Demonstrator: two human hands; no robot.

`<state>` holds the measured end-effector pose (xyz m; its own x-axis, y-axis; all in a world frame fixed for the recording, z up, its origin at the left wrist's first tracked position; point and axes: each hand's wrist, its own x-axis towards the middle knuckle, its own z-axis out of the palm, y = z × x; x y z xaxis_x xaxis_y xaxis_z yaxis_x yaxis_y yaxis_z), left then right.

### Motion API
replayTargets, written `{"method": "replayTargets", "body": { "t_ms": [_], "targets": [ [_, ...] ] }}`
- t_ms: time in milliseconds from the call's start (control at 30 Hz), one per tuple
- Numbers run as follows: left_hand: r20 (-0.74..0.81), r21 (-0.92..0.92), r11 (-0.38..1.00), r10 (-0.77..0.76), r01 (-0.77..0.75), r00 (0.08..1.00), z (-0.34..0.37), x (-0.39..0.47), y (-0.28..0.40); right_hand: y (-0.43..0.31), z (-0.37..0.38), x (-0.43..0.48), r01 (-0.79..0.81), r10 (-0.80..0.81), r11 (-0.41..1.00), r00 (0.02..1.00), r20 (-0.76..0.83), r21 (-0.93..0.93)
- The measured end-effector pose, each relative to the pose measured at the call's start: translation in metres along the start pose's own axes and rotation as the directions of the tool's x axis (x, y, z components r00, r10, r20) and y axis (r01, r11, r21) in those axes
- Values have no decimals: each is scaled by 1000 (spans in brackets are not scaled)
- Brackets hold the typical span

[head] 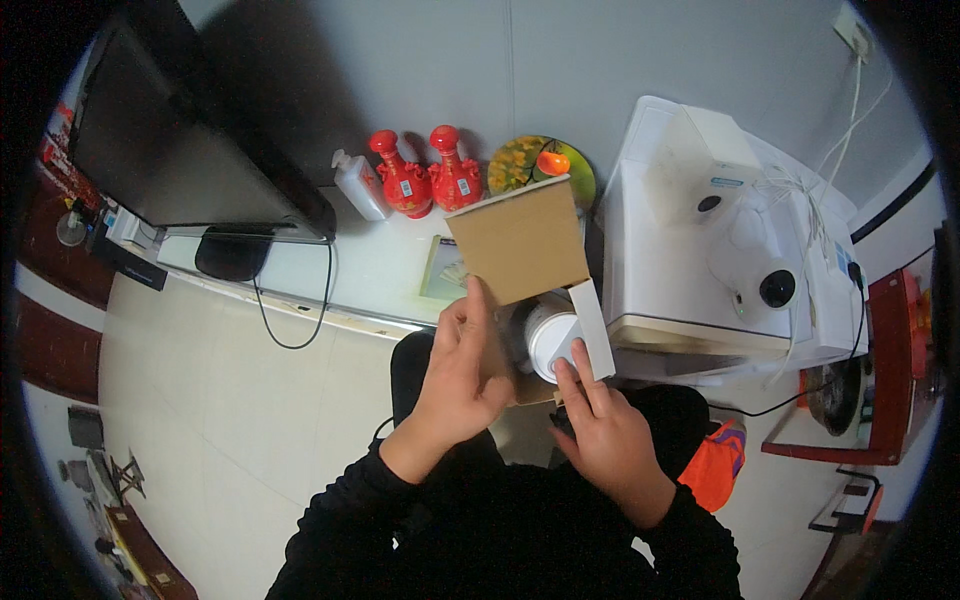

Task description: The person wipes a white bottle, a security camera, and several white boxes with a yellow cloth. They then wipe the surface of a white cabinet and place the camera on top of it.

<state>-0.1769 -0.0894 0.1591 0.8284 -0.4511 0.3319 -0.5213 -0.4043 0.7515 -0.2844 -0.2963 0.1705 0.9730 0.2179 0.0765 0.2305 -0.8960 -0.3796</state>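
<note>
A cardboard box (519,244) stands before me between my legs, its large brown flap raised and a white side flap folded out to the right. Inside lies a round white object (551,341), perhaps a lid or device, with a dark part beside it. My left hand (465,375) is at the box's left side, index finger extended along it; whether it grips the wall is not clear. My right hand (607,435) reaches over the near right edge, two fingertips at a grey-white piece over the white object. Its thumb is apart from the fingers, and its underside is hidden.
Beyond the box, a white cabinet top (360,277) holds red vases (456,172), a pump bottle (361,187) and a round decorated plate (517,161). A television (187,150) stands left. At right, a white appliance (637,247) carries a camera (772,289), a white box (712,150) and cables.
</note>
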Motion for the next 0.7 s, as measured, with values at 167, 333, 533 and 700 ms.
{"method": "replayTargets", "body": {
  "t_ms": [167, 333, 533, 700],
  "targets": [
    [16, 63, 998, 11, -12, 1000, 3, -3, 4, -1, 2, -6, -32, 33, 999, 999, 32, -26],
    [14, 65, 998, -1, 0, 1000, 6, -4, 6, 0, 4, -8, -3, 3, 999, 1000, 4, -45],
    [22, 71, 996, -60, 58, 998, 7, -6, 4, -1, 5, -9, 20, -20, 999, 1000, 6, -28],
    [17, 65, 995, -83, 82, 996, 3, -7, -1, -4, 3, -9, 36, -36, 999, 999, 19, -7]
  ]
}}
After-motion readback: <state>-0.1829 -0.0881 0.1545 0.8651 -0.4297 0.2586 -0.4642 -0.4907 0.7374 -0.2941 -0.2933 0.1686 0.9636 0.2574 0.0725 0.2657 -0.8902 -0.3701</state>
